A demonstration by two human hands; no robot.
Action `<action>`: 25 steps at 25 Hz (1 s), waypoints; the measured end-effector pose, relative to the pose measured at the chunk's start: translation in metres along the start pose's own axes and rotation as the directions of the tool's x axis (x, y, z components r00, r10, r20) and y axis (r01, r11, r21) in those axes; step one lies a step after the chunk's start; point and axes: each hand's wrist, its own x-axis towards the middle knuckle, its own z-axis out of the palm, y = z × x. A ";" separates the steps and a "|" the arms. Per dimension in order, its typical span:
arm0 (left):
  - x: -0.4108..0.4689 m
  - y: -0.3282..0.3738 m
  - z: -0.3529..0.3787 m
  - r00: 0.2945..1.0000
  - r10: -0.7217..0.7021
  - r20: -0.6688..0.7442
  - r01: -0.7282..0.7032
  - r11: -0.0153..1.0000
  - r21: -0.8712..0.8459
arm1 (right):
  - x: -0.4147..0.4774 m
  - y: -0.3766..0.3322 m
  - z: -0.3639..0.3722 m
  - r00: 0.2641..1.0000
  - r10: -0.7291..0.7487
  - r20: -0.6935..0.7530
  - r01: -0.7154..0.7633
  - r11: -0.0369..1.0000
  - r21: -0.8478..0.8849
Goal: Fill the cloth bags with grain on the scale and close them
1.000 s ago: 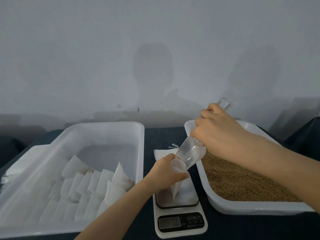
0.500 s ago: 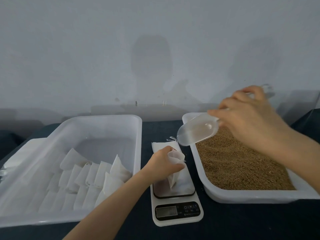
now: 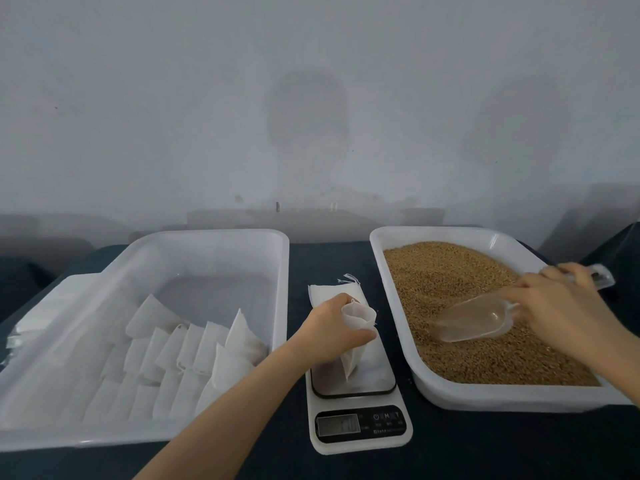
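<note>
Left hand [image 3: 329, 327] fingers pinch open bag [image 3: 360, 315], upright on scale [image 3: 363, 446]. Right hand [image 3: 564, 306] fingers grip scoop [image 3: 474, 322], mouth in grain [image 3: 450, 271]. Closed bags [image 3: 194, 348] fill left tray [image 3: 207, 233], seemingly done. Remaining: fill to weight, close; empty stack [image 3: 322, 292] waits.

Narrow table [image 3: 296, 414] gaps separate scale [image 3: 360, 441] from bag tray [image 3: 282, 289] and grain tray [image 3: 391, 306] walls.

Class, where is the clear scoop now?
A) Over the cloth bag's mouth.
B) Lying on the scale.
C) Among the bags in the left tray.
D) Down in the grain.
D: the right hand holds the scoop low in the grain, apart from the cloth bag the left hand grips on the scale.
</note>
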 end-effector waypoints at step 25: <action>0.001 -0.002 0.001 1.000 -0.018 0.011 0.018 1.000 0.009 | -0.005 -0.013 0.031 0.972 0.060 0.226 -0.212 0.632 0.746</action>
